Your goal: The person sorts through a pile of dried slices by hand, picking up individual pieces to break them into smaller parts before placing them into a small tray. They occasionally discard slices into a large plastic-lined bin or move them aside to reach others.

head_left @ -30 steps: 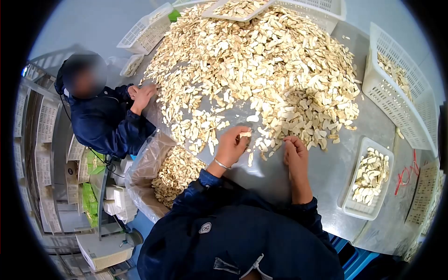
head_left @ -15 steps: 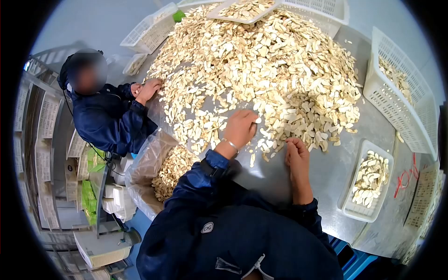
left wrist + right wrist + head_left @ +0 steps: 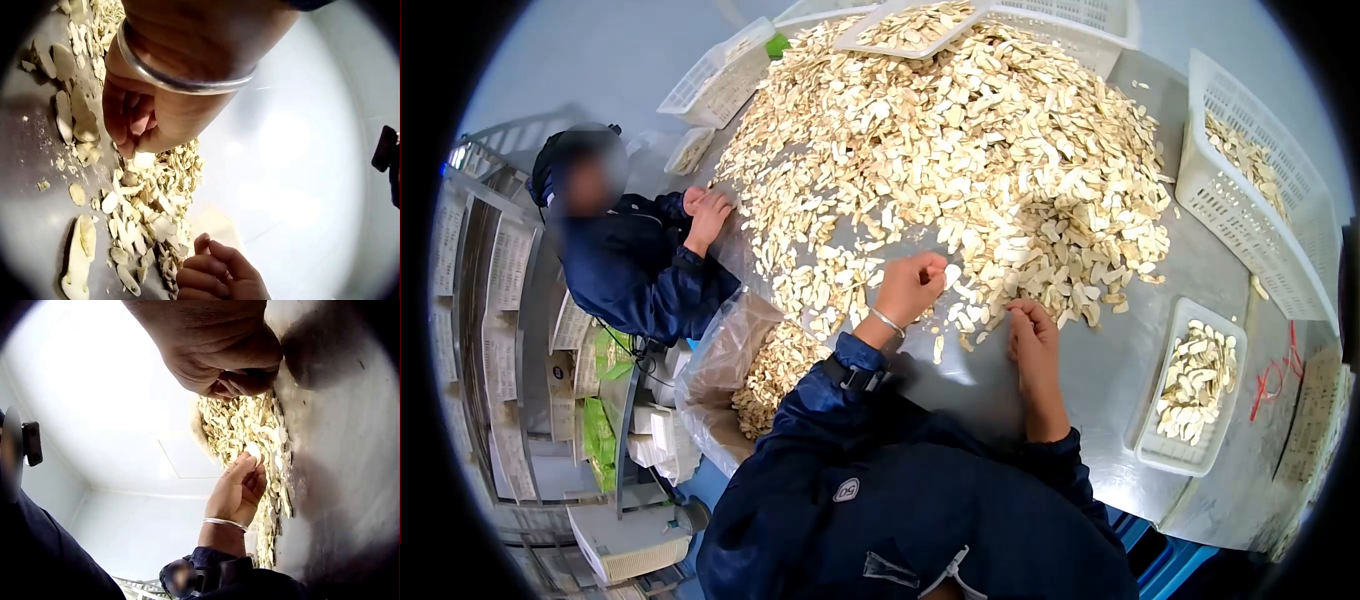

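Note:
My left hand (image 3: 910, 288), with a silver bangle at its wrist, is over the near edge of a large heap of pale, dried-looking slices (image 3: 960, 130). Thumb and fingertips pinch one whitish oval slice (image 3: 254, 452), whose edge also shows below the fingers in the left wrist view (image 3: 144, 160). To its right, my right hand (image 3: 1034, 345) stays low at the heap's front edge, fingers curled in with the thumb against them. No slice shows in it; its palm is hidden. Several loose slices (image 3: 965, 318) lie between the hands.
A white tray (image 3: 1140, 445) with slices is at right, near red cord (image 3: 1268, 385). White perforated baskets (image 3: 1250, 235) stand right and behind. A plastic-lined container (image 3: 710, 375) of slices is at left. Another person (image 3: 635, 255) works at the table's left side.
My left hand has moved forward to the heap, then drawn back slightly, now with a whitish slice at its fingertips. The right hand has barely moved. The other person's hands have shifted a little.

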The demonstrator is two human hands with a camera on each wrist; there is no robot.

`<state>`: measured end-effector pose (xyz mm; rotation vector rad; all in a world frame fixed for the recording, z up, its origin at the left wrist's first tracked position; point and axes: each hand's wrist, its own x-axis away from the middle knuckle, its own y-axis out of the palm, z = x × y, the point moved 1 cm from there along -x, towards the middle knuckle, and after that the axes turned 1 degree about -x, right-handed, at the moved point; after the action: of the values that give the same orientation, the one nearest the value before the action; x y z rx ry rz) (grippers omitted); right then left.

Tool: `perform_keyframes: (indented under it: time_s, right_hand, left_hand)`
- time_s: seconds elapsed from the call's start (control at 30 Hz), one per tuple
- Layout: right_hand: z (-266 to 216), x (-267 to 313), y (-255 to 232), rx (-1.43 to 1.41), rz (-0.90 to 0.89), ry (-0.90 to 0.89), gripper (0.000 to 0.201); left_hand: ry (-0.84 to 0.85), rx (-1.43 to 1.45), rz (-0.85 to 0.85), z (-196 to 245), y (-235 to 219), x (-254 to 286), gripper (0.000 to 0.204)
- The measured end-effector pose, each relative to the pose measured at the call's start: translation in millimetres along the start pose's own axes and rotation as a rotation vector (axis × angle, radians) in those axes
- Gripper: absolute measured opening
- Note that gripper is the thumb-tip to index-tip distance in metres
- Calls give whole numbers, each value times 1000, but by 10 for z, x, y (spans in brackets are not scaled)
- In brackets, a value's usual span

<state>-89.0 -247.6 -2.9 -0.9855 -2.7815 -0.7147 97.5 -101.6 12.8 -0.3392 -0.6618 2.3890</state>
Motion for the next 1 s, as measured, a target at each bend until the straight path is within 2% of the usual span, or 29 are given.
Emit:
perform_keyframes:
  time_s: [0.1, 0.2, 0.23, 0.3, 0.37, 0.47, 0.6, 0.63, 0.73, 0.83, 0.93, 1.0]
  right_hand:
    - [-19, 0, -13, -29, 83, -64, 14]
    - [-82, -6, -20, -94, 157, -104, 19]
    - [-102, -1, -19, -120, 177, -110, 21]
    - [-124, 12, -13, -167, 174, -96, 22]
    - [-152, 12, -9, -192, 190, -99, 22]
    - [-164, 9, -8, -196, 221, -122, 19]
    - [-138, -6, -50, -231, 211, -92, 16]
    - [-133, -3, -45, -258, 209, -71, 15]
    - [-66, -23, -50, -280, 152, -51, 13]
    - [-25, -26, -45, -135, 124, -4, 15]
    - [12, -34, -36, 241, 145, -278, 20]
    - [-39, -10, 9, 236, 148, -280, 23]
  left_hand:
    - [10, -191, -101, 110, -54, 14, 10]
    - [361, -421, 68, 151, 4, -27, 10]
    - [328, -329, 53, 217, 63, -27, 9]
    - [379, -299, -1, 387, 237, -52, 11]
    - [442, -330, -28, 576, 408, -64, 22]
    - [415, -455, 20, 898, 624, -41, 32]
    - [322, -482, -58, 698, 731, -62, 35]
    - [288, -397, -20, 663, 724, -73, 21]
    - [115, -138, -66, 573, 592, -32, 13]
    - [90, 40, -77, 490, 529, 9, 13]
    - [90, 74, -93, 566, 493, 95, 16]
    - [147, 21, -86, 664, 489, 159, 19]
